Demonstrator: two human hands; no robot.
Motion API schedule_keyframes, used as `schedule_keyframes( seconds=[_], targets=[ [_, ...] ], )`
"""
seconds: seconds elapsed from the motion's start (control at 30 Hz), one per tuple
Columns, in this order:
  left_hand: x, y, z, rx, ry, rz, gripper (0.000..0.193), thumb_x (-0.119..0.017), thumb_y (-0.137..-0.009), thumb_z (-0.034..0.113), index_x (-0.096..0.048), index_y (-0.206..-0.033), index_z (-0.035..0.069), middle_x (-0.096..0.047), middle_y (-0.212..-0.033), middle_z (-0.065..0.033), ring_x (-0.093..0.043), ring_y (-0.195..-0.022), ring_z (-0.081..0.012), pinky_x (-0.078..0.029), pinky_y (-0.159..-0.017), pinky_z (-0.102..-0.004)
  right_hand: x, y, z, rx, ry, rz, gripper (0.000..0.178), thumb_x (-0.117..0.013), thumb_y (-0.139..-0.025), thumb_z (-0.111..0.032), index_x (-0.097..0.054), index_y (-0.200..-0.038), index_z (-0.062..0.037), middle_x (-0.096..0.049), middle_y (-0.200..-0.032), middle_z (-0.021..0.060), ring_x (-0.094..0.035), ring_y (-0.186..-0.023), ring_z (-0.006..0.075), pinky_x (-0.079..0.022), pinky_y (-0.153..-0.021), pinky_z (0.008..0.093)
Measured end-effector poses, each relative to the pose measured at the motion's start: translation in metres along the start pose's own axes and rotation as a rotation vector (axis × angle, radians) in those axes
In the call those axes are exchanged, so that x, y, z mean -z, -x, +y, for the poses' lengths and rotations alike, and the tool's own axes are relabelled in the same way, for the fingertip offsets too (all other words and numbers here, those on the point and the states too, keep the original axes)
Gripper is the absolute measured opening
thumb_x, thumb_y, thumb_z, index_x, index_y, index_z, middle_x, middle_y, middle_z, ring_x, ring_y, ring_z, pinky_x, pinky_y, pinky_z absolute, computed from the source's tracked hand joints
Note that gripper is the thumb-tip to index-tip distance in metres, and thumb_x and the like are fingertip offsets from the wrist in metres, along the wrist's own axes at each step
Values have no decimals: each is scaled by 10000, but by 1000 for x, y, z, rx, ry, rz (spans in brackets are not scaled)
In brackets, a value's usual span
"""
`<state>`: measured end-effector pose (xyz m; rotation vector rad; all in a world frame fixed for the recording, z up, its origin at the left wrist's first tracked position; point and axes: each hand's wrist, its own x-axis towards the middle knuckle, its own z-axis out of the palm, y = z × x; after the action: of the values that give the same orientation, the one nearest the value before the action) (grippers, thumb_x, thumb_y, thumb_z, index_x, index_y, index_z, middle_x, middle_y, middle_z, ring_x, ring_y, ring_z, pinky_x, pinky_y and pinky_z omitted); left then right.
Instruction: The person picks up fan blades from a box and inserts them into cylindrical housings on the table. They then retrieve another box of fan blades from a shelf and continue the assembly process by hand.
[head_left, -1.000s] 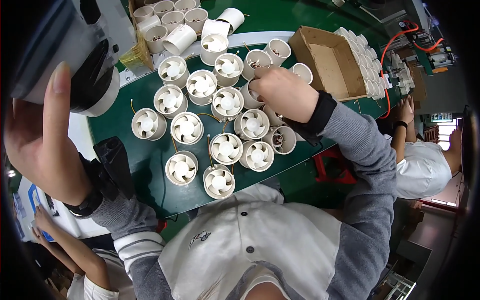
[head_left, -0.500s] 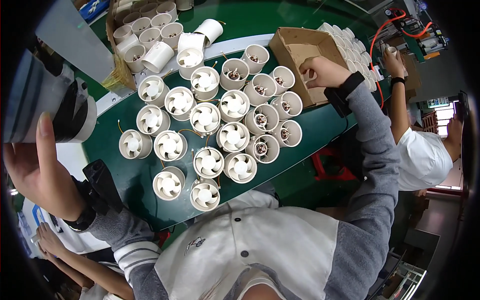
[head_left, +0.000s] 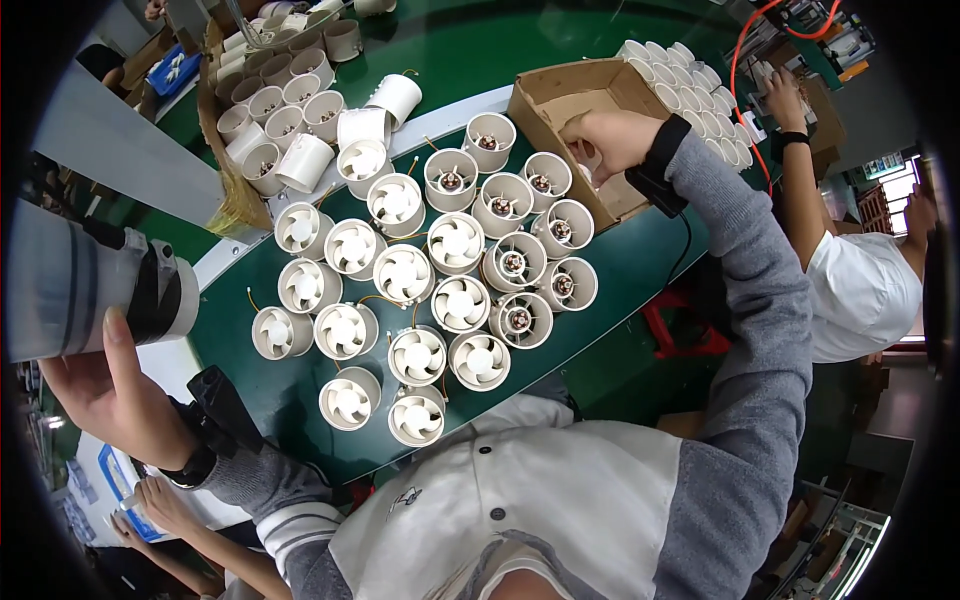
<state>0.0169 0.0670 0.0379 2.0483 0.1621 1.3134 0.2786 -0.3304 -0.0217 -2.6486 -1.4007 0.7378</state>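
Note:
At the left edge, my left hand (head_left: 125,405) is raised around the lower side of a large translucent cylinder (head_left: 75,280) with black tape and a white end; its thumb lies against the front and its fingers partly pass behind. My right hand (head_left: 615,140) reaches into an open cardboard box (head_left: 545,110), fingers bent together; a small pale bit shows at the fingertips, too hidden to name. Between my arms stand several white round fan housings: many hold a white fan impeller (head_left: 403,275), while those nearer the box show bare copper motor windings (head_left: 514,262).
A carton (head_left: 235,190) of white housings stands at the back left, with loose ones beside it. Rows of white cups (head_left: 690,90) sit behind the box. A red air hose (head_left: 738,70) hangs at the right. Co-workers' arms (head_left: 795,190) show at both sides.
The view has shifted, so the fans sit lower at the left and the box further left. My right hand remains in the box, and my left stays at the cylinder.

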Motion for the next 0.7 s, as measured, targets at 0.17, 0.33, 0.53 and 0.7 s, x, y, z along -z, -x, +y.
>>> schedule_keyframes(
  seconds=[0.17, 0.33, 0.53, 0.7],
  targets=[
    [0, -2, -3, 16, 93, 10, 399, -591, -821, 40, -431, -1179, -36, -556, -1055, -126, -545, -930, -163, -419, -845, -267, -2, -2, 1, -35, -97, -152, 371, -782, -507, -128, -558, -776, -6, -587, -680, 94, -574, -653, 227, -454, -584, 324],
    [0, -3, -2, 32, 144, 12, 395, -591, -820, 38, -434, -1175, -36, -558, -1053, -123, -543, -928, -158, -410, -847, -260, 12, 6, 23, -136, 16, 31, 381, -741, -593, -167, -584, -893, 8, -594, -757, 82, -564, -667, 201, -457, -604, 300],
    [13, -1, -14, 26, 82, 38, 345, -603, -812, 41, -476, -1122, -43, -584, -995, -114, -555, -899, -152, -415, -814, -244, 8, 47, -39, 383, -1360, 496, 580, -670, -715, -304, -476, -1178, -13, -568, -913, 53, -534, -751, 202, -437, -662, 284],
    [6, -6, -11, 1, 16, 39, 262, -617, -804, 54, -526, -1027, -48, -607, -919, -106, -569, -836, -142, -425, -777, -233, -10, 55, -84, 715, -1643, 420, 608, -647, -727, -316, -436, -1218, -24, -571, -951, 78, -542, -806, 224, -431, -658, 282]
  ],
)
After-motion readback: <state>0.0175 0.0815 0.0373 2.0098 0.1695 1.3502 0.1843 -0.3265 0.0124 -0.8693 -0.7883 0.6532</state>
